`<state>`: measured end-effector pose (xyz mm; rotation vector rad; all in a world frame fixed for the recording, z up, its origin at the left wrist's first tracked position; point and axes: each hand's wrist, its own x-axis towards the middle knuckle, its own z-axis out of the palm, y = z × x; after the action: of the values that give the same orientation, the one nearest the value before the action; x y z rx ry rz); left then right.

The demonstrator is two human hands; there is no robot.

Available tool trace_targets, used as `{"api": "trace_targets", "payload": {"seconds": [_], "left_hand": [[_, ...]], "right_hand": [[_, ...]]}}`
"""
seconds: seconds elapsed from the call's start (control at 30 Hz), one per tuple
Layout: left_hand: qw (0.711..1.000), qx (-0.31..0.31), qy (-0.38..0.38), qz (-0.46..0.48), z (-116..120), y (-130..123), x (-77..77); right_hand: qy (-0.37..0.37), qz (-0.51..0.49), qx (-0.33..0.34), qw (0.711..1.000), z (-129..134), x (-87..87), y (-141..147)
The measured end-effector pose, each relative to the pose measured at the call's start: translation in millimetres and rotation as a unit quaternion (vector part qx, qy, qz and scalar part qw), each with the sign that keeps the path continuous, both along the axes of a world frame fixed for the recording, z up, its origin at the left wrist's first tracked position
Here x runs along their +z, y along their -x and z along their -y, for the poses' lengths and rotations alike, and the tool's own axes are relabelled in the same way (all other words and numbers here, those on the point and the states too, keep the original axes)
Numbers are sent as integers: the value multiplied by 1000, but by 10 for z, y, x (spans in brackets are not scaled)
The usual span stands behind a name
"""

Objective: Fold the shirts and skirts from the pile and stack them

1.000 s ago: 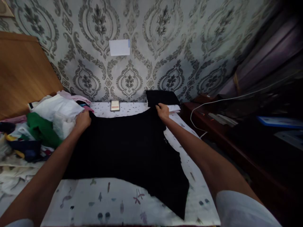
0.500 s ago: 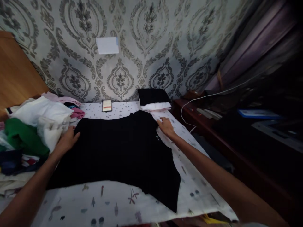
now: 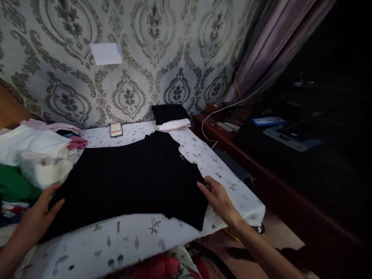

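Observation:
A black T-shirt (image 3: 128,178) lies spread flat, its neckline side to the right with a small pale mark near the collar. At its lower left edge is my left hand (image 3: 39,213), thumb on the cloth and the fingers apart. My right hand (image 3: 217,195) is at the sleeve on the right, thumb over the cloth and fingers at its edge, closed on it. The fingertips under the edge are partly hidden. Beneath the shirt is a white patterned sheet (image 3: 136,236).
Loose clothes (image 3: 35,143) in white, pink and green lie heaped at the left. A folded stack (image 3: 171,116), black over white, sits by the wall. A small framed card (image 3: 116,130) stands near it. A white cable (image 3: 203,130) hangs beside the dark red furniture (image 3: 247,162) at right.
My right hand has come from the collar down to the near sleeve. My left hand has moved nearer along the bottom edge. The view has turned to the right.

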<state>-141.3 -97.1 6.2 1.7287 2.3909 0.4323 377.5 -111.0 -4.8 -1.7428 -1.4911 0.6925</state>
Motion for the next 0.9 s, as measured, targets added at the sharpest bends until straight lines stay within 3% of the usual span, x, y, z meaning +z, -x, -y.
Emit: {"api": "trace_targets", "payload": {"seconds": [0.1, 0.23, 0.33, 0.43, 0.53, 0.63, 0.73, 0.9], "left_hand": [[1000, 3, 10, 21, 39, 78, -38], [988, -44, 85, -123, -11, -127, 88], [971, -104, 55, -207, -317, -704, 379], [949, -287, 0, -134, -874, -1628, 618], [890, -454, -12, -48, -1513, -2650, 633], [872, -478, 56, -88, -2040, -3443, 490], [874, -468, 88, -96, -2376, -3829, 350], [884, -455, 92, -55, -2561, -3919, 300]], "right_hand": [[22, -149, -31, 988, 93, 39, -43], [63, -203, -35, 977, 214, -14, -56], [87, -208, -32, 974, 235, -75, -61], [102, -222, -18, 970, 207, -116, -82], [124, -223, 14, 967, 183, -127, -85], [123, -239, 43, 962, 185, -135, -55], [78, -239, 37, 967, 216, -197, -61], [73, -175, -15, 982, 371, -415, -264]]}}
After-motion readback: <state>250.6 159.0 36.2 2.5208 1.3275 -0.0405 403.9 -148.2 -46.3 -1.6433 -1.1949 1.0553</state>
